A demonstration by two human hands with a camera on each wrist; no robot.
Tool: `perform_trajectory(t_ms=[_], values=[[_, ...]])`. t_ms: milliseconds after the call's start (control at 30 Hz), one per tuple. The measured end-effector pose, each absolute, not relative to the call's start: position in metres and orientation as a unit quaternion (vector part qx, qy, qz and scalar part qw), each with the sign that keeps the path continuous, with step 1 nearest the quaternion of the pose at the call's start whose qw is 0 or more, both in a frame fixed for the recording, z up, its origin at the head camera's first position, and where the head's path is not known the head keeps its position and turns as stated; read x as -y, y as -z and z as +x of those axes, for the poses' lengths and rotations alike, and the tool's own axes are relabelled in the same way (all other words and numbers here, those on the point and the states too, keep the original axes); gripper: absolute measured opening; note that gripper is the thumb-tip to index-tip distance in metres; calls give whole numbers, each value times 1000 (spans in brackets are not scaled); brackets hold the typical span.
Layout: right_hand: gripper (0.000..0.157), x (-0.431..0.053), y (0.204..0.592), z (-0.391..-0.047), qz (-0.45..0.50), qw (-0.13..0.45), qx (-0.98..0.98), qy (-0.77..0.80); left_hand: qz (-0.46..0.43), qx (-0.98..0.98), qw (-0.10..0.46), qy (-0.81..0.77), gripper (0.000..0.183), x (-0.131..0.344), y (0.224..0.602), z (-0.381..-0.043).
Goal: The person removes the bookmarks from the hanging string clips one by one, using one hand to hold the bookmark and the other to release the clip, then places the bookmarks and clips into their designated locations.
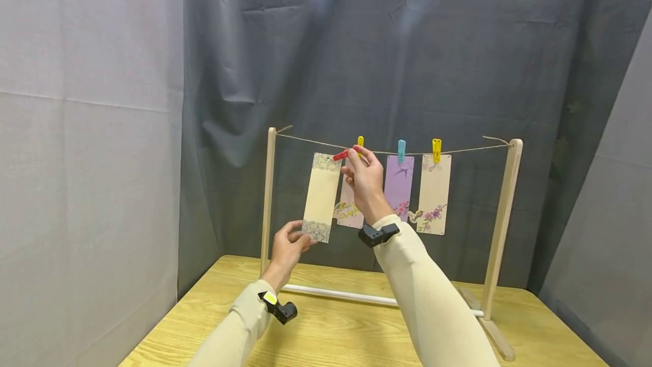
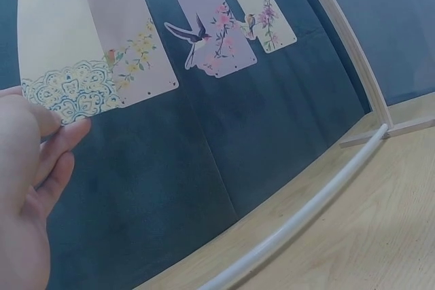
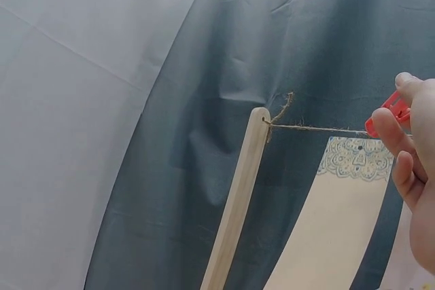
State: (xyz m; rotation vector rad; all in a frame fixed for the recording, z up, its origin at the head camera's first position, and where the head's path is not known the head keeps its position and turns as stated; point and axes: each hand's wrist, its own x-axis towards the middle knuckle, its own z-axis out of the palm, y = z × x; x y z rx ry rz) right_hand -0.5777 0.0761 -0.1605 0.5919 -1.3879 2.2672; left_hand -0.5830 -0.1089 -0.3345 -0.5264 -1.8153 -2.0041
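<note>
My left hand (image 1: 288,248) pinches the lower edge of a cream bookmark card (image 1: 322,194) with lace-patterned bands at both ends. In the left wrist view the thumb and fingers meet at that card's bottom corner (image 2: 71,93). Up by the card's top right corner, my right hand (image 1: 367,180) pinches a red clothespin (image 1: 340,155). The right wrist view shows the clothespin (image 3: 389,113) held at a slant beside the string (image 3: 319,128), just over the card's top edge. Whether its tips grip the card cannot be made out.
The string (image 1: 316,141) runs between two wooden posts (image 1: 501,225). From it hang a pink card (image 1: 350,217), partly behind my right hand, a purple card (image 1: 399,180) under a blue clothespin (image 1: 402,150), and a cream floral card (image 1: 434,191) under a yellow clothespin (image 1: 436,150). A white rod (image 1: 341,294) joins the stand low down.
</note>
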Motion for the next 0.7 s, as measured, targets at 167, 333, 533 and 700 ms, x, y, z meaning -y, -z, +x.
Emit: perform_trajectory(t_ms=[167, 333, 533, 700], values=[[40, -83, 163, -574, 219, 208, 494, -816, -187, 653, 199, 707, 42, 106, 340, -584], [42, -88, 163, -570, 218, 210, 493, -816, -193, 655, 195, 704, 43, 103, 340, -580], [49, -93, 166, -567, 215, 209, 500, -813, -193, 654, 192, 705, 44, 99, 341, -576], [51, -98, 171, -566, 224, 200, 504, -810, -194, 648, 195, 710, 44, 98, 344, -575]])
